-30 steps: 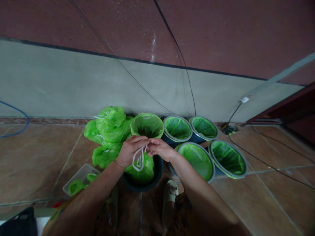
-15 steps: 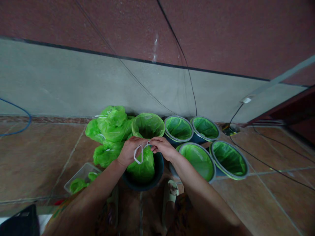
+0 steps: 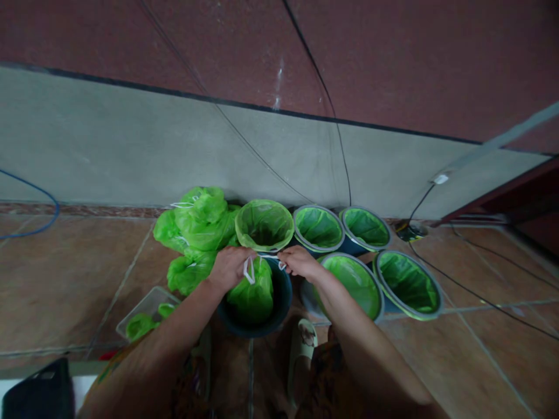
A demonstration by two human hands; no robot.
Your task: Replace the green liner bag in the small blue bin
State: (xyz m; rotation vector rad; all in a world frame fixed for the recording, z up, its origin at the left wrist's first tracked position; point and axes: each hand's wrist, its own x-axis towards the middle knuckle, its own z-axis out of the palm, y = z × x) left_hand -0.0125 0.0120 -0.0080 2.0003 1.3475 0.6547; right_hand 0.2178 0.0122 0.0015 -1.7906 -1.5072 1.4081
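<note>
A gathered green trash bag (image 3: 252,297) sits inside a dark blue bin (image 3: 283,297) in front of my feet. White drawstring (image 3: 267,256) stretches between my hands above the bag's neck. My left hand (image 3: 232,266) is closed on the drawstring at the left, with a white loop hanging from its fingers. At the right, my right hand (image 3: 299,261) pinches the other end, and a short white piece dangles below it. Just behind stands a bin with a pale green liner (image 3: 264,224).
Full, tied green bags (image 3: 203,224) are piled against the wall on the left. Several lined bins (image 3: 349,285) stand to the right. A clear plastic tray (image 3: 146,305) holds rolled green bags. Black cables (image 3: 480,305) run over the tiled floor at right.
My hands have moved apart, my right hand shifting right, and the drawstring between them is now pulled taut. The bag's neck sits slightly lower.
</note>
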